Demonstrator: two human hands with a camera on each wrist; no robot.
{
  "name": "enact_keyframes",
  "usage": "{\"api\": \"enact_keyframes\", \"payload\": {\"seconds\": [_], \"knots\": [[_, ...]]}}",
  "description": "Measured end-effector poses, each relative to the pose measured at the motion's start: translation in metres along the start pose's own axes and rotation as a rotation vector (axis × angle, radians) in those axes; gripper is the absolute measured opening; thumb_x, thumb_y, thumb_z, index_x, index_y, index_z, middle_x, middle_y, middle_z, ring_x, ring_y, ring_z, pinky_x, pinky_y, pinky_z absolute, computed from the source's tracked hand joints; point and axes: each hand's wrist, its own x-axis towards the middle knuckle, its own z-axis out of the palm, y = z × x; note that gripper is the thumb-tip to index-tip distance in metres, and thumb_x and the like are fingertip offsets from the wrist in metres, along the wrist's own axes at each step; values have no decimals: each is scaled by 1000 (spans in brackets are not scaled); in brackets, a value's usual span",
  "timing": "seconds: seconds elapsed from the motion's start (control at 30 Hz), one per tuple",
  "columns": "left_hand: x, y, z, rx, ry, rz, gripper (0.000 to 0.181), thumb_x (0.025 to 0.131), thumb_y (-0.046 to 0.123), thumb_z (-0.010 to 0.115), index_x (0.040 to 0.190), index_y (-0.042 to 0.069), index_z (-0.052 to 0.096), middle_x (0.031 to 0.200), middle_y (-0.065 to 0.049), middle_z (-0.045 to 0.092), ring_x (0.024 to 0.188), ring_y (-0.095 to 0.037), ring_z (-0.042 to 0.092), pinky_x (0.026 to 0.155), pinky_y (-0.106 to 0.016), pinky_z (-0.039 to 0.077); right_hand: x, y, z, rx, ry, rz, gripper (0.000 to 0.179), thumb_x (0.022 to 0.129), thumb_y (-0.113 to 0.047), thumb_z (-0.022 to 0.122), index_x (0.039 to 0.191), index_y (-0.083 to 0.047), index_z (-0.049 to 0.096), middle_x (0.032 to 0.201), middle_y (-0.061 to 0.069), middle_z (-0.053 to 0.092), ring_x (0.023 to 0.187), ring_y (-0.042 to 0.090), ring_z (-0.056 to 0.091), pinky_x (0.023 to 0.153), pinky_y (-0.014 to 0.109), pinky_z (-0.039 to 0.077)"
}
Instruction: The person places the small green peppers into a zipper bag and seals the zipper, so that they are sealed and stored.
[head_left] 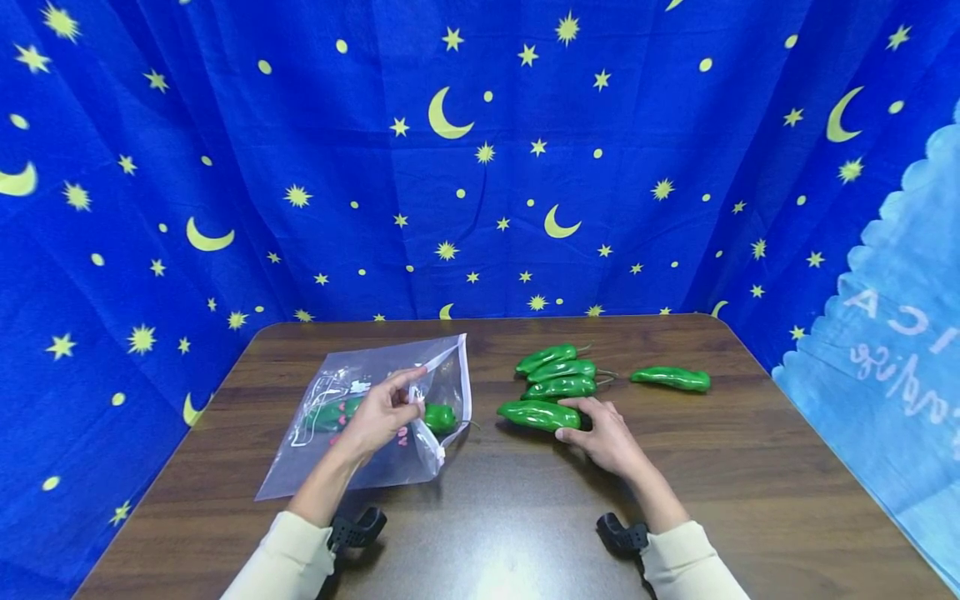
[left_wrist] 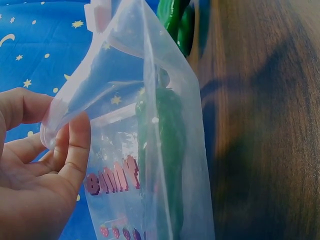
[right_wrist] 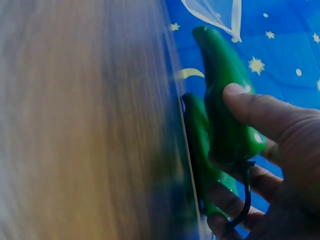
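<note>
My left hand [head_left: 386, 412] pinches the upper edge of a clear zip bag [head_left: 300, 467] between thumb and fingers, lifting its mouth apart on the right side. Inside the bag lies a green pepper [left_wrist: 167, 150], its stem end toward the mouth; pink print [left_wrist: 112, 177] marks the plastic. To the right of the bag, my right hand [head_left: 607, 435] grips another green pepper [right_wrist: 222, 95] near its stem end, thumb on one side and fingers on the other. That pepper's tip points left toward the bag mouth.
Behind the gripped pepper, several green peppers [head_left: 562, 371] lie in a close row. One more pepper [head_left: 671, 379] sits apart to the right. The brown wooden table [head_left: 525, 517] ends at a blue star-and-moon curtain [head_left: 510, 183] at the back.
</note>
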Motion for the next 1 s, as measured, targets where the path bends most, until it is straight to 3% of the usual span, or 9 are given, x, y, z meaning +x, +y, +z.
{"api": "enact_keyframes", "payload": {"seconds": [0.1,0.3,1.0], "knots": [[0,0,0,3,2,3,63,76,-6,60,137,1,47,127,-18,48,75,-9,43,56,-15,42,0,-6,2,20,-26,-2,49,78,-31,73,124,-20,61,124,5,62,111,29,50,93,52,40],[0,0,-1,4,1,2,62,76,-6,60,137,1,47,125,-18,48,75,-9,43,56,-15,42,0,-13,6,35,-45,-10,47,77,-32,74,122,-23,62,123,0,62,108,23,50,91,45,41],[1,1,2,2,-10,10,61,79,-5,60,137,1,46,131,-18,45,76,-8,43,57,-15,41,6,-30,15,65,-57,-48,47,78,-34,73,122,-23,62,120,-2,63,113,23,50,97,49,40]]}}
